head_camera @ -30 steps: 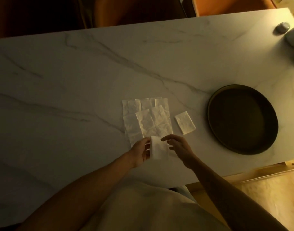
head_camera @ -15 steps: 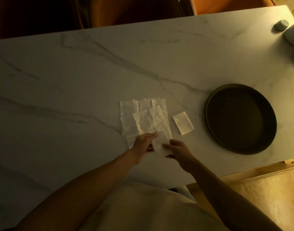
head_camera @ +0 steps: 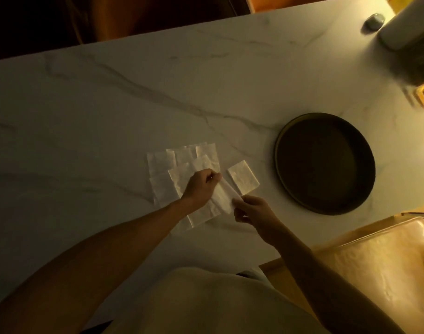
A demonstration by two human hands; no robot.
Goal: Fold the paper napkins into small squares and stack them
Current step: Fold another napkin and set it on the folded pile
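A loose pile of unfolded white paper napkins (head_camera: 172, 169) lies on the marble table (head_camera: 110, 112). One small folded napkin square (head_camera: 242, 177) rests just right of the pile. My left hand (head_camera: 202, 186) pinches the upper corner of a half-folded napkin (head_camera: 221, 197) held above the pile's near edge. My right hand (head_camera: 250, 209) grips the same napkin's lower right end. The napkin stretches tilted between both hands.
A dark round tray (head_camera: 325, 162) sits to the right of the napkins. A white container (head_camera: 403, 25) and a small grey object (head_camera: 374, 20) stand at the far right corner. A tan cushioned seat (head_camera: 384, 261) is beside the table's near right edge.
The hands have moved apart with the napkin: the left hand went up over the pile, the right stayed at the lower end. The view shifted, showing more of the table's right end.
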